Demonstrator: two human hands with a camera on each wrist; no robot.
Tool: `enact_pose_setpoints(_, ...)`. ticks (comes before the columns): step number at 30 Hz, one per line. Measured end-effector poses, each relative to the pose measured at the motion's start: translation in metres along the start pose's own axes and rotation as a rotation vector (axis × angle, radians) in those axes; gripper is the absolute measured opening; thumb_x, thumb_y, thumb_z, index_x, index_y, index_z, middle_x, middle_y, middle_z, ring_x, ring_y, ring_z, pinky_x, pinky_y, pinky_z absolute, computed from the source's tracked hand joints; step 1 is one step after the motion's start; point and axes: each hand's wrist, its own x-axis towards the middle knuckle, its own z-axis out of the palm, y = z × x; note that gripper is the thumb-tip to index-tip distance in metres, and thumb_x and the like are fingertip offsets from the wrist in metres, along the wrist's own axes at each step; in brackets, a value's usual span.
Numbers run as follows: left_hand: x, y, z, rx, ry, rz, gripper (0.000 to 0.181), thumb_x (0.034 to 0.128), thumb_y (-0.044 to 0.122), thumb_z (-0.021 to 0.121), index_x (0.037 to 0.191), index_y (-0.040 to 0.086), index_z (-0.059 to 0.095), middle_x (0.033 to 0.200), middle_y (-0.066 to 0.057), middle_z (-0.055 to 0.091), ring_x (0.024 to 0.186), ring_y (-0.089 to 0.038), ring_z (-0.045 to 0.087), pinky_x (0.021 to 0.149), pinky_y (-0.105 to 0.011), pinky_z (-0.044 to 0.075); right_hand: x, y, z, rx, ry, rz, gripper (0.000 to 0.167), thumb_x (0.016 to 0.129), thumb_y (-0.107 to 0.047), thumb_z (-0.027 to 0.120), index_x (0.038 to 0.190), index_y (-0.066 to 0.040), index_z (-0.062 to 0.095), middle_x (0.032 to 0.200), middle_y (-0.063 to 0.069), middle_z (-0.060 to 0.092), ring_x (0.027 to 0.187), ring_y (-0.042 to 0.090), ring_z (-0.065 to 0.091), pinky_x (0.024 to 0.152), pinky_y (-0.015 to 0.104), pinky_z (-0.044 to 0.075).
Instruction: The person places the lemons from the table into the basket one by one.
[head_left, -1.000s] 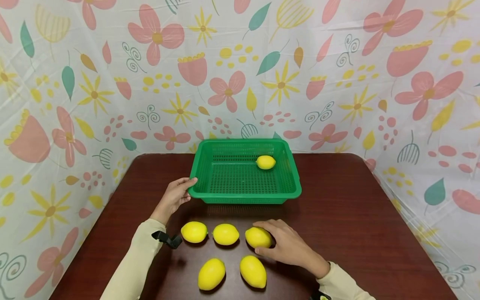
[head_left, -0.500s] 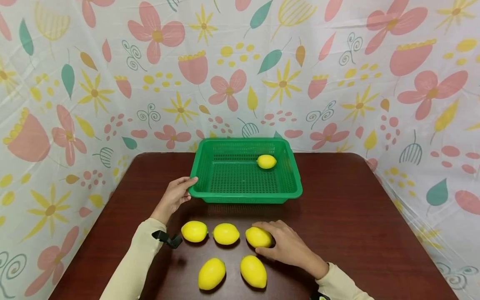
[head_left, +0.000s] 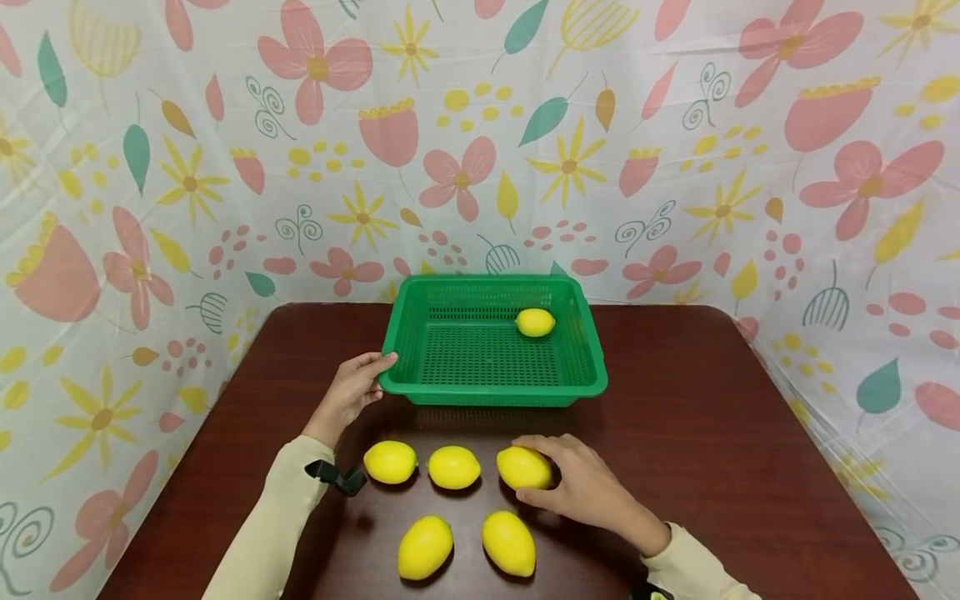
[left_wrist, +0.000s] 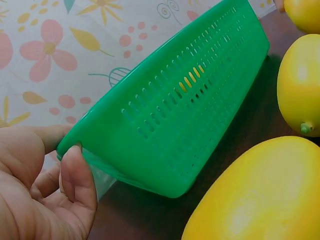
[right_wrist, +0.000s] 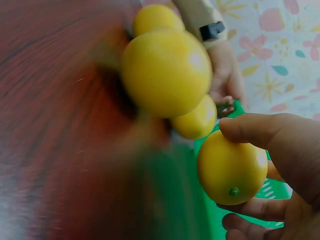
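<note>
Lemon (head_left: 522, 468) in right hand (head_left: 588, 487), basket rim (head_left: 491, 390) in left hand (head_left: 349, 395).

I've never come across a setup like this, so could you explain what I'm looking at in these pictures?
There's no machine here, just a person's two bare hands. The wide picture is filmed from the head, looking forward and down; the two close ones are filmed from each wrist. The left hand grips a green basket by its rim, with one lemon inside. The right hand holds a second lemon. Four other lemons lie on the dark red table.
</note>
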Motion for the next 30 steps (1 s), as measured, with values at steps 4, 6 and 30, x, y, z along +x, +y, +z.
enact_pose_setpoints(4, 0.0, 0.0, -0.001, 0.005, -0.005, 0.007, 0.051, 0.099, 0.043, 0.068, 0.134, 0.007, 0.058, 0.084, 0.002, 0.053, 0.06, -0.009, 0.047, 0.063, -0.02, 0.049, 0.004, -0.007, -0.015, 0.021, -0.03, -0.021, 0.058, 0.084, -0.045, 0.085, 0.135, -0.027, 0.064, 0.116, -0.014, 0.067, 0.091, 0.011, 0.052, 0.067, 0.025, 0.046)
enact_pose_setpoints(6, 0.0, -0.001, -0.001, 0.004, -0.011, 0.008, 0.053, 0.099, 0.043, 0.068, 0.136, 0.007, 0.057, 0.086, 0.002, 0.052, 0.061, -0.009, 0.047, 0.063, -0.02, 0.049, 0.006, -0.011, -0.023, 0.019, -0.042, -0.037, 0.059, 0.084, -0.047, 0.083, 0.136, -0.027, 0.064, 0.117, -0.014, 0.067, 0.091, 0.01, 0.052, 0.067, 0.025, 0.046)
enact_pose_setpoints(30, 0.004, 0.001, -0.003, -0.002, -0.019, -0.016, 0.058, 0.0995, 0.042, 0.068, 0.144, 0.007, 0.053, 0.101, -0.001, 0.053, 0.062, -0.008, 0.047, 0.066, -0.02, 0.051, 0.094, -0.007, -0.123, 0.023, -0.269, -0.154, 0.06, 0.087, -0.046, 0.082, 0.139, -0.024, 0.061, 0.117, -0.005, 0.069, 0.091, 0.014, 0.059, 0.076, 0.037, 0.053)
